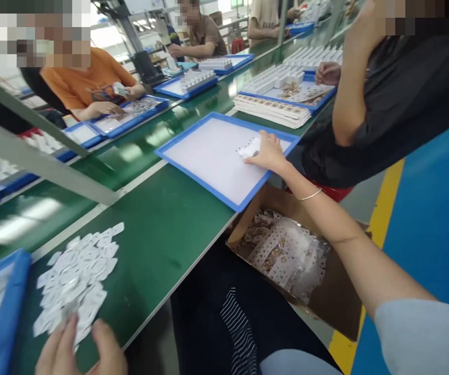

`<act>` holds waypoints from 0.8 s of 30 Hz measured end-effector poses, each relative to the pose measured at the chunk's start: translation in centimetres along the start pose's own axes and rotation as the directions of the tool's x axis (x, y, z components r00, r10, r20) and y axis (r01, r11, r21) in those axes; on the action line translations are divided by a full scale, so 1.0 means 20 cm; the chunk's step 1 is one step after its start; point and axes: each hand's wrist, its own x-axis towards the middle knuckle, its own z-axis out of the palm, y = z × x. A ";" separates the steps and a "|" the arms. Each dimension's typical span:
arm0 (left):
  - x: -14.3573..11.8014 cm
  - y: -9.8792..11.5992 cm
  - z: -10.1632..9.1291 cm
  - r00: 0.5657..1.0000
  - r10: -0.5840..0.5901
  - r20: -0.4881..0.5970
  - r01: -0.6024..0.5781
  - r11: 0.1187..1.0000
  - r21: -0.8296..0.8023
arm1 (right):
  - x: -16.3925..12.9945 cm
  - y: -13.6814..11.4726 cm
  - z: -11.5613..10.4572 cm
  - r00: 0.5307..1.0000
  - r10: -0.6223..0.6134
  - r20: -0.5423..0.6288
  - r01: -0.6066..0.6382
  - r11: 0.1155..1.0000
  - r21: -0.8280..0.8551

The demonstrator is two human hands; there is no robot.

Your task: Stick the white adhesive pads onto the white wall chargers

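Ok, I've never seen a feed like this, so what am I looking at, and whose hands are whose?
There is one picture, from a camera on the worker's head, looking down at a green bench. The right hand, reaching from lower right, rests on a small white piece in a blue-rimmed tray. The left hand, at the bottom edge, touches a pile of small white pieces; whether it grips one is unclear. A cardboard box of strips sits below the bench. The person in orange and the person in black are co-workers, as are those further back.
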 end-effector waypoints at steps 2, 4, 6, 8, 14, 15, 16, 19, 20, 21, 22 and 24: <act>0.00 0.01 0.02 0.979 0.019 -0.204 -0.004 0.997 0.076 | 0.01 0.01 0.01 1.000 0.021 -0.011 -0.021 1.000 0.017; -0.02 0.04 0.02 0.959 0.052 -0.278 -0.023 0.994 0.109 | 0.01 0.02 0.00 1.000 0.003 0.003 -0.003 0.998 0.064; -0.04 0.07 0.01 0.959 0.030 -0.283 0.001 0.994 0.107 | 0.03 0.03 -0.04 0.998 -0.037 0.049 0.030 0.990 0.138; -0.06 0.10 -0.02 0.966 -0.027 -0.258 0.047 0.996 0.070 | 0.05 0.05 -0.10 0.992 -0.071 0.104 0.049 0.979 0.197; -0.14 0.12 -0.07 0.973 -0.139 -0.186 0.134 0.990 -0.041 | 0.14 0.08 -0.27 0.975 -0.032 0.221 -0.018 0.975 0.221; -0.15 0.12 -0.07 0.971 -0.144 -0.192 0.139 0.990 -0.038 | 0.15 0.08 -0.28 0.972 -0.029 0.234 -0.023 0.977 0.213; -0.17 0.12 -0.08 0.969 -0.145 -0.198 0.142 0.989 -0.034 | 0.15 0.09 -0.28 0.969 -0.031 0.246 -0.020 0.979 0.202; -0.21 0.12 -0.08 0.969 -0.135 -0.208 0.132 0.991 -0.030 | 0.14 0.09 -0.25 0.965 -0.053 0.256 0.012 0.987 0.160; -0.22 0.13 -0.08 0.968 -0.127 -0.214 0.124 0.992 -0.027 | 0.13 0.09 -0.23 0.968 -0.058 0.243 0.022 0.989 0.146; -0.23 0.13 -0.08 0.969 -0.119 -0.216 0.117 0.993 -0.022 | 0.12 0.09 -0.22 0.973 -0.059 0.221 0.029 0.990 0.135; -0.23 0.14 -0.08 0.970 -0.111 -0.217 0.110 0.994 -0.017 | 0.10 0.09 -0.20 0.979 -0.058 0.194 0.034 0.991 0.127; -0.25 0.16 -0.07 0.963 -0.076 -0.258 0.073 0.997 -0.020 | 0.07 0.08 -0.18 0.990 -0.054 0.133 0.037 0.991 0.127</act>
